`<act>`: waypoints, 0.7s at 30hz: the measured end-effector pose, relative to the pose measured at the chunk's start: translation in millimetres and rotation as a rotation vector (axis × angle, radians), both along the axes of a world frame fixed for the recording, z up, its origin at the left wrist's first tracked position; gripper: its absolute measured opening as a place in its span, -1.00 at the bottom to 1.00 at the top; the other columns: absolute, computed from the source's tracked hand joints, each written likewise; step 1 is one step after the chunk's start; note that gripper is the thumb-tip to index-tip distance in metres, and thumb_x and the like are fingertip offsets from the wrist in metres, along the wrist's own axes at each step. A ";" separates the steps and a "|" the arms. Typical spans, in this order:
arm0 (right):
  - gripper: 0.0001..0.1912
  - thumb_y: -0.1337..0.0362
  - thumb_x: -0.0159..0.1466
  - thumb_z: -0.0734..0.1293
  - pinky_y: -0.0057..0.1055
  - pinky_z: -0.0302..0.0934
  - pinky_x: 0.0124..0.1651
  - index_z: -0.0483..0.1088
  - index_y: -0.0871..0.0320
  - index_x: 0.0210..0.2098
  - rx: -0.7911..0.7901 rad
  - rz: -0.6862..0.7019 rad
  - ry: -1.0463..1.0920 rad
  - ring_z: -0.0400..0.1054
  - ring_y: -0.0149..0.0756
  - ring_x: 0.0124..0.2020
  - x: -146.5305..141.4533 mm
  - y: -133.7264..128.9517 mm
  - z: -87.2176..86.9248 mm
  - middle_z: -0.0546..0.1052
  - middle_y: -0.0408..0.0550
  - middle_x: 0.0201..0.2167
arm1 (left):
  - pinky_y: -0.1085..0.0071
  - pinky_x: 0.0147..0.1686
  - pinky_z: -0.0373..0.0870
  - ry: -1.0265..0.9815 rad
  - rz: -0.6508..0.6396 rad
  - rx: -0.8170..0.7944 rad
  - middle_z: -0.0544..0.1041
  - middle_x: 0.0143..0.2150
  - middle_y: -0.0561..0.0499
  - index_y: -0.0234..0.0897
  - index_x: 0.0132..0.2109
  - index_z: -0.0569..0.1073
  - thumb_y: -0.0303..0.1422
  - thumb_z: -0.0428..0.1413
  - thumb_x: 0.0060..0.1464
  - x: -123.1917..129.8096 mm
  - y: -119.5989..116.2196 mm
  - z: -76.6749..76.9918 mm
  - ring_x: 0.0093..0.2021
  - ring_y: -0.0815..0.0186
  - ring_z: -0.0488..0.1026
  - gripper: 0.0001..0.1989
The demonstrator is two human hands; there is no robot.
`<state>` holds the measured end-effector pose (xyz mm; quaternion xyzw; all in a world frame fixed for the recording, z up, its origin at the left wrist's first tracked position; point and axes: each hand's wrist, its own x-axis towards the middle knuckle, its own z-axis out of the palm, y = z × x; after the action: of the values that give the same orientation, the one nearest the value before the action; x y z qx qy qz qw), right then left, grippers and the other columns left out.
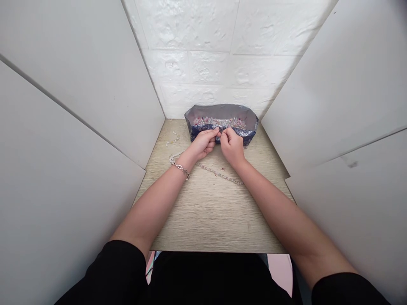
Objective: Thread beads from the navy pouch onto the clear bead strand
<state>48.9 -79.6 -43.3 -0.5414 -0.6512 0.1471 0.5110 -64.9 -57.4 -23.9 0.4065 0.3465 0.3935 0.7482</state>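
Note:
My left hand (pixel 206 143) is closed in a pinch, fingertips close to my right hand (pixel 231 144), which is curled closed beside it. Whatever they hold is too small to make out. Both are at the front edge of a dark blue patterned bag (pixel 249 139), open at the top, with many small multicoloured beads (pixel 219 122) inside. A beaded strand (pixel 219 174) lies on the table in front of the hands, passing by my left wrist. White beads (pixel 176 157) show beside that wrist, partly hidden by it.
A short string of pale beads (pixel 173 140) lies left of the bag on the wooden table (pixel 203 220). A white brick-patterned wall (pixel 206 67) stands behind. Grey-white panels (pixel 104 84) rise on both sides, close to my arms.

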 end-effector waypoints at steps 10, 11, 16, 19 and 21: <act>-0.79 0.19 0.16 0.11 -0.56 -0.07 -0.48 0.11 0.18 -0.52 0.001 0.044 -0.052 0.01 -0.54 -0.61 0.0 2.3 -2.2 0.18 -0.22 -0.65 | 0.64 -0.81 -0.30 -0.048 -0.007 -0.009 -0.05 -0.72 0.25 -0.32 -0.53 0.19 -0.29 0.06 -0.05 0.4 2.5 -2.0 -0.78 0.64 -0.16 -0.75; -0.79 0.19 0.16 0.12 -0.55 -0.07 -0.49 0.11 0.18 -0.52 0.001 0.042 -0.054 0.01 -0.54 -0.61 0.0 2.5 -2.3 0.17 -0.22 -0.65 | 0.64 -0.81 -0.30 -0.051 -0.008 -0.013 -0.05 -0.72 0.25 -0.32 -0.53 0.18 -0.29 0.06 -0.05 0.5 2.4 -2.1 -0.79 0.64 -0.16 -0.75; -0.80 0.20 0.15 0.12 -0.54 -0.07 -0.48 0.11 0.18 -0.53 -0.015 0.016 -0.061 0.02 -0.53 -0.61 0.1 3.3 -3.2 0.18 -0.22 -0.66 | 0.66 -0.81 -0.27 -0.056 0.037 -0.036 -0.03 -0.71 0.24 -0.34 -0.52 0.24 -0.34 0.06 -0.05 1.9 2.2 -2.1 -0.79 0.64 -0.12 -0.80; -0.82 0.21 0.15 0.11 -0.54 -0.07 -0.47 0.11 0.17 -0.52 -0.022 0.007 -0.049 0.02 -0.53 -0.61 0.3 3.2 -3.4 0.18 -0.22 -0.65 | 0.67 -0.82 -0.26 -0.064 0.093 -0.126 0.02 -0.71 0.22 -0.38 -0.49 0.29 -0.37 0.01 -0.02 3.3 3.3 -0.3 -0.79 0.65 -0.09 -0.83; -0.83 0.22 0.15 0.10 -0.54 -0.07 -0.48 0.12 0.17 -0.51 -0.019 0.006 -0.028 0.02 -0.52 -0.61 0.4 2.7 -2.9 0.17 -0.21 -0.65 | 0.68 -0.83 -0.25 -0.110 0.126 -0.228 0.05 -0.71 0.20 -0.41 -0.49 0.29 -0.40 -0.04 0.00 4.0 3.9 2.3 -0.80 0.66 -0.07 -0.83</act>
<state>49.3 -76.9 -46.2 -0.5463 -0.6586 0.1472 0.4961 -60.9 -53.5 -21.7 0.2741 0.3722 0.4195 0.7813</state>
